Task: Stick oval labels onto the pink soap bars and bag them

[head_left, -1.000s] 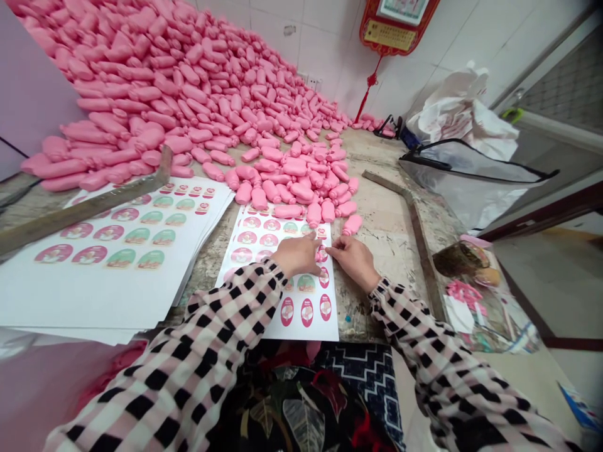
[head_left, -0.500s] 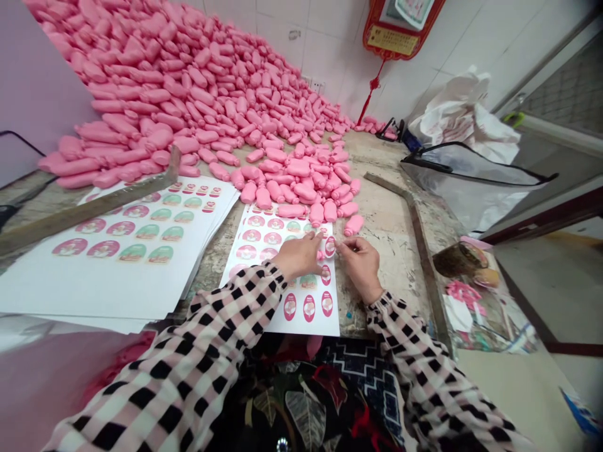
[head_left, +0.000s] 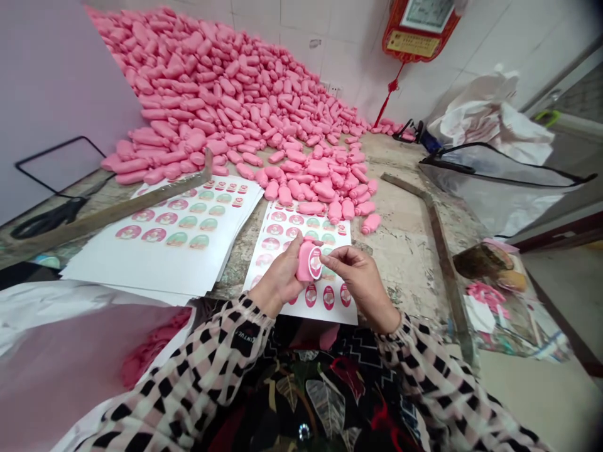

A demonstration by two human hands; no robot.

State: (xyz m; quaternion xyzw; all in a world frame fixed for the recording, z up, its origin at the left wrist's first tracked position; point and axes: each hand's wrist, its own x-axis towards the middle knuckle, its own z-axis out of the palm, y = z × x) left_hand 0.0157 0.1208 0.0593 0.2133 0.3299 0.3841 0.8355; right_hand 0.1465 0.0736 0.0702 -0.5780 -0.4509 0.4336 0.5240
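While a pink bottle (head_left: pixel 304 258) is held up by the left hand (head_left: pixel 282 276), neck uppermost and fingers wrapped about its side, an oval label (head_left: pixel 315 262) is being handled at its front by the right hand (head_left: pixel 358 276)! That right hand is narrowed to a pinch, thumb and fingertip closed at the label's right-hand edge. The label is laid against the bottle's face, out towards the right; how firmly it is stuck cannot be told from here.

Right below, the pair is backed by a white sheet (head_left: pixel 339 316), printed with rows of pink and green labels and partly covered by both hands. Its far end is crowded by a cluster of loose bottles (head_left: pixel 325 182), and behind them, what a heap (head_left: pixel 211 81): pink bottles are piled high against the tiled wall (head_left: pixel 348 37).

Over on the left, a stack of sheets (head_left: pixel 141 270) is crossed by a bent bar (head_left: pixel 155 199), with black-handled scissors (head_left: pixel 56 216) set just beside it. On the right, a second bar (head_left: pixel 438 232) is laid along the bench (head_left: pixel 400 220), whose bare boards are marked and stained. Past it, a dark jar (head_left: pixel 480 260) and some pink scraps (head_left: pixel 487 295) are gathered, and farther back a clear bag (head_left: pixel 494 188) is slumped in front of a white bag (head_left: pixel 490 119). High on the wall, a red hanging (head_left: pixel 417 44) is seen, its tassel (head_left: pixel 390 94) dangled beneath.
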